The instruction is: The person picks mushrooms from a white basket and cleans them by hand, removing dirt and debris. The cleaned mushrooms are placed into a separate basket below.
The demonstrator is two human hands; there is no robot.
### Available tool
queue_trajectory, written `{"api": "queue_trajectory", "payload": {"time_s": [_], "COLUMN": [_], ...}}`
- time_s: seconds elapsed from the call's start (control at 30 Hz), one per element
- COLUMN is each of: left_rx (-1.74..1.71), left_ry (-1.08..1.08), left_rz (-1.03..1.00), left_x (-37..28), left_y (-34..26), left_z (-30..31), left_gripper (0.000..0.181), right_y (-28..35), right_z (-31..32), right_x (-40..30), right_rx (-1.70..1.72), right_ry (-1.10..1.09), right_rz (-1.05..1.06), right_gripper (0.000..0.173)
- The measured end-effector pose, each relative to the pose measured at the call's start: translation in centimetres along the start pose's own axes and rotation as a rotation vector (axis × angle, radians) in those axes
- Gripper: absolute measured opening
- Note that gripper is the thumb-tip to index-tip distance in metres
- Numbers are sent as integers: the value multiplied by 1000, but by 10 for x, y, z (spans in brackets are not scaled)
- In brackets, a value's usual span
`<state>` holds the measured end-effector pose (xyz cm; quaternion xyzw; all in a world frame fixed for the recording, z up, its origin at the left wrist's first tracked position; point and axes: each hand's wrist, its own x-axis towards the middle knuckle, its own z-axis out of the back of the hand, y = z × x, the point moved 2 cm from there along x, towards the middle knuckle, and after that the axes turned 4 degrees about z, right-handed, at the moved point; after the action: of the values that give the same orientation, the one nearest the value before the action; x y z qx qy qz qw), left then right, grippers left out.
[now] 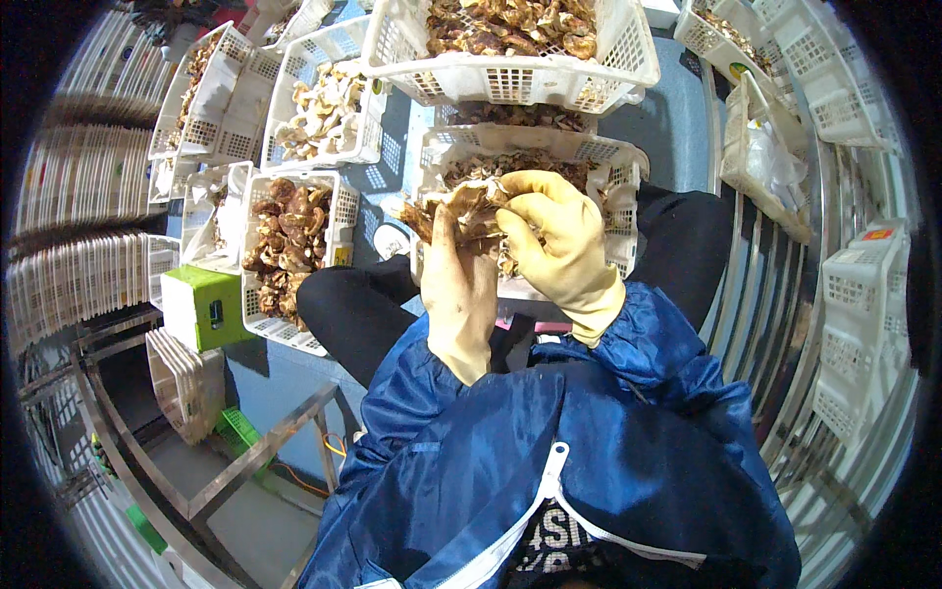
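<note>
In a pale yellow rubber glove, my left hand grips a clump of brown dried mushrooms, its thumb lying along the near side. My right hand, gloved alike, pinches the clump's right edge with thumb and fingers. Both hands are above a white plastic crate between my knees. Brown mushroom pieces cover the part of its inside that shows, and my hands hide the rest. Beyond it, a raised white crate holds more brown mushrooms.
At left stand a crate of dark mushroom caps, a crate of pale mushroom pieces and a green-and-white box. Stacked white trays line the far left. A metal frame is lower left; slatted metal racking with crates runs along the right.
</note>
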<state>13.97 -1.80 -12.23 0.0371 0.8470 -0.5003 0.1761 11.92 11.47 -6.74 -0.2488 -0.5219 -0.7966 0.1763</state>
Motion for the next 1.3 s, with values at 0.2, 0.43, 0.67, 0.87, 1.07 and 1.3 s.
{"api": "queue_trajectory", "payload": {"time_s": [0.2,0.43,0.67,0.87,1.07,1.3], "left_rx": [-629,-7,-174,-81,-419,-365], "left_ry": [109,225,219,104,418,321], "left_rz": [310,100,57,111,262,357], "left_x": [-2,-2,10,5,4,2], "left_y": [2,7,15,31,37,6], "left_z": [2,4,18,25,29,3], "left_gripper": [29,38,32,27,35,43], "right_y": [-1,-65,-10,12,9,-29], "right_z": [10,18,27,2,1,24], "right_x": [4,-7,-6,-6,-1,-2], "right_rx": [243,492,56,109,237,543], "right_ry": [0,-63,173,115,134,7], "right_rz": [-451,-834,-254,155,-14,-781], "right_gripper": [12,12,8,15,5,12]}}
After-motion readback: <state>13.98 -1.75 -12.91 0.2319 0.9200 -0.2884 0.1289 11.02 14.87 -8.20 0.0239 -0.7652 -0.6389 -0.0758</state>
